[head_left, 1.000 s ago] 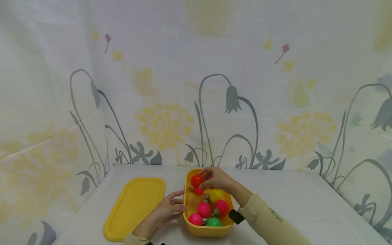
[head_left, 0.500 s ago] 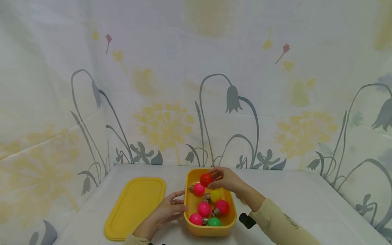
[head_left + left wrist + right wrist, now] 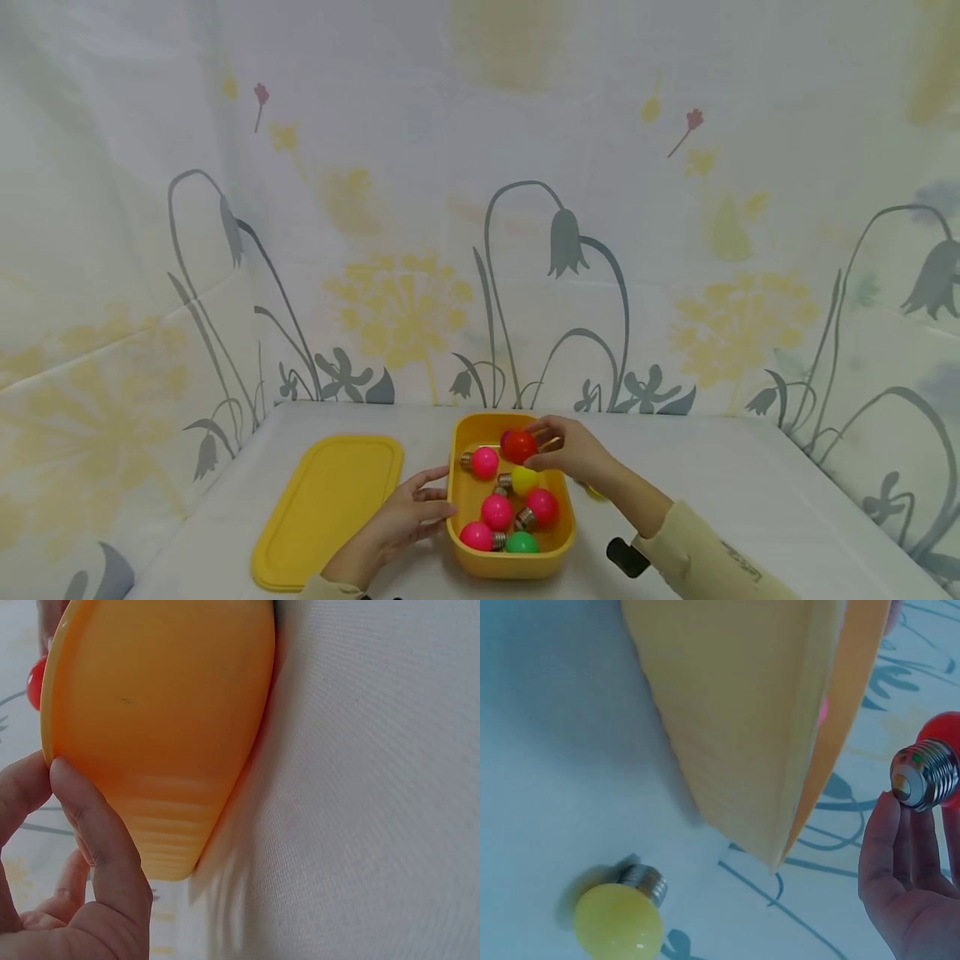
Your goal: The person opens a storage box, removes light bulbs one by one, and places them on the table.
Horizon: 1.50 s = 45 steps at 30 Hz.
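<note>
Right hand: the Right hand (image 3: 567, 447) grips the red bulb (image 3: 521, 447) between thumb and fingers, its metal screw base (image 3: 924, 776) facing the right wrist camera.
Red bulb: held above the far end of the yellow box (image 3: 512, 568), near the right rim; the right wrist view shows it clear of that rim.
Left hand: the Left hand (image 3: 405, 518) pinches the box's left rim, thumb on the outer wall.
Inside the box: 4 pink bulbs (image 3: 497, 511), 1 yellow bulb (image 3: 524, 481) and 1 green bulb (image 3: 522, 542) lie on their sides or tilted; a purple bulb (image 3: 506, 438) shows only partly behind the red bulb.
Table, right side: a loose yellow bulb (image 3: 619, 921) lies just beside the box, mostly hidden under the right wrist in the head view.
Lid: the yellow lid (image 3: 330, 510) lies flat on the table, left of the box.
Slip risk: the round globe looks smooth, so a loose pinch could drop it onto the purple bulb.
Rim risk: carried too low, the screw base could knock the rim.
Roll risk: a lowered right wrist could nudge the loose yellow bulb away.
Box risk: a hard pull at the rim could tilt the box and set its bulbs rolling.
</note>
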Tool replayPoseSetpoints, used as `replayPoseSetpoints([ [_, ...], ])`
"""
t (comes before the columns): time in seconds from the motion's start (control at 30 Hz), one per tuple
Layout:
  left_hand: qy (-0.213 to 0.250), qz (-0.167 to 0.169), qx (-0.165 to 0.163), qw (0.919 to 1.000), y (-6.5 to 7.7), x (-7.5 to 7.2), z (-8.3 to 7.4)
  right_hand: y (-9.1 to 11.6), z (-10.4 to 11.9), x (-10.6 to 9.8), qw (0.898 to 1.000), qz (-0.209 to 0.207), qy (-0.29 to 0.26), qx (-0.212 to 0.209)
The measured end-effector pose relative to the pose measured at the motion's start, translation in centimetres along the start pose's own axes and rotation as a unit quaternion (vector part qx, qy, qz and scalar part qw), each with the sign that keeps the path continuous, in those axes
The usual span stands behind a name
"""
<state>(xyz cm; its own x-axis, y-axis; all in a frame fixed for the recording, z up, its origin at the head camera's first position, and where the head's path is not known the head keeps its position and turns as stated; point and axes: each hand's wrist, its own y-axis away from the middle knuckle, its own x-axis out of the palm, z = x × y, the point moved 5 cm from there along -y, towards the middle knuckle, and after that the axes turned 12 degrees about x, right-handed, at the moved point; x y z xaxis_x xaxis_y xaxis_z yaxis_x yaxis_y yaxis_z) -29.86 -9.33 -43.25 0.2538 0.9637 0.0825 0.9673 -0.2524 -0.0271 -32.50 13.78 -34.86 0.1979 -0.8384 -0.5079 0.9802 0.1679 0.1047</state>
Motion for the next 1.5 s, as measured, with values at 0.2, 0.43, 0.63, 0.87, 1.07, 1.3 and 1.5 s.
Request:
replayPoseSetpoints([
  [0.2,-0.002,-0.004,-0.003,1.0,0.0,-0.1,-0.1,0.3,-1.2,-1.0,0.999,-0.027,0.008,0.022],
  [0.43,-0.001,-0.011,-0.009,0.9999,-0.1,-0.3,0.0,0.6,-2.5,-1.9,0.998,-0.052,0.003,0.043],
  [0.63,-0.003,-0.012,-0.009,0.9999,-0.2,-0.4,0.1,1.2,-3.5,-2.9,0.995,-0.075,0.004,0.059],
  [0.87,-0.007,-0.019,-0.014,0.9997,-0.2,-0.3,0.3,1.5,-4.8,-3.8,0.994,-0.093,0.0,0.061],
  [1.07,-0.004,-0.016,-0.009,0.9998,-0.2,-0.3,0.3,1.6,-6.1,-4.7,0.992,-0.106,0.006,0.063],
  [1.3,0.007,-0.005,0.002,1.0,0.0,-0.1,0.1,1.7,-7.2,-5.9,0.99,-0.123,0.007,0.07],
  [1.5,0.006,-0.005,-0.004,1.0,0.0,0.1,0.1,2.1,-8.0,-6.7,0.989,-0.129,0.013,0.073],
])
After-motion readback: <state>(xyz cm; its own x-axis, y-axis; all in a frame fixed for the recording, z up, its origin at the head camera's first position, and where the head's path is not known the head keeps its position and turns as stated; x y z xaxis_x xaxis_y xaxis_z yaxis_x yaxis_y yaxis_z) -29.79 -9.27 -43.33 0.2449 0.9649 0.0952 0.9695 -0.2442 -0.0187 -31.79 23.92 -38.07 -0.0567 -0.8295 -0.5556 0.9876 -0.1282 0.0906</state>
